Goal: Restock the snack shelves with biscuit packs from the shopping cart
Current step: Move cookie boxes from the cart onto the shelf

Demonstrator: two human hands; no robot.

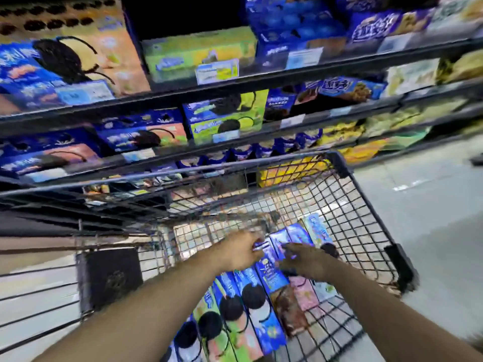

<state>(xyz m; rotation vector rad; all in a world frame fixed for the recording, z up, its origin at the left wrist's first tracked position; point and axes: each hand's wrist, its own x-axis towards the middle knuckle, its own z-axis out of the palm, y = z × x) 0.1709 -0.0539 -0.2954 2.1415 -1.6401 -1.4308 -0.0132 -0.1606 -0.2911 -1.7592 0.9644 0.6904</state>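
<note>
Both my arms reach down into the black wire shopping cart [366, 205]. Several biscuit boxes stand in a row inside it, blue, green and pink, printed with dark sandwich cookies [251, 309]. My left hand [240, 250] curls its fingers over the top end of a blue biscuit box [271, 273] in the middle of the row. My right hand [303, 259] rests on the same blue box from the right side, fingers bent on it. The snack shelves [235, 82] rise behind the cart, filled with similar boxes. The picture is blurred by motion.
The cart's far rim [183, 176] stands close against the lower shelves. A dark child-seat flap [109, 278] hangs at the cart's left end. Grey aisle floor [431, 218] opens to the right. Price tags [217, 71] line the shelf edges.
</note>
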